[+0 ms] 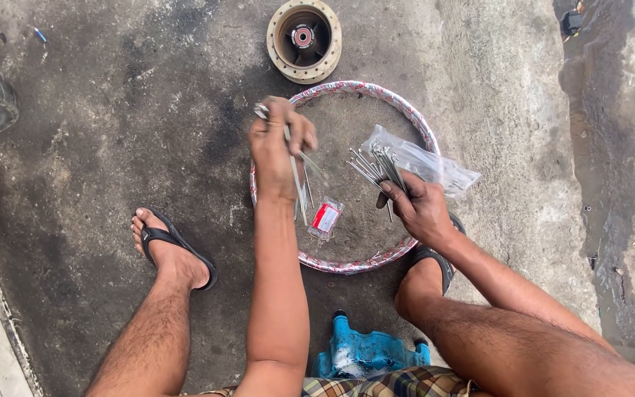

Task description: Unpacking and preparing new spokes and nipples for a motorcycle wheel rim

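Above the rim (347, 266), thin silver spokes (373, 165) fanned upward from the right hand (419, 207), fist closed round them; the left hand (279, 151) pinched several more.

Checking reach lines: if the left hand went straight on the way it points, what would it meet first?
Probably the far arc of the wrapped wheel rim, then the wheel hub beyond. The left hand, gripping spokes, points up-frame; height above the ground is unclear.

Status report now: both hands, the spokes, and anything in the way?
Left hand closed on a few spokes. Right hand closed on a spoke bundle. Both over the wrapped rim on the ground; plastic bag and small packet inside it.
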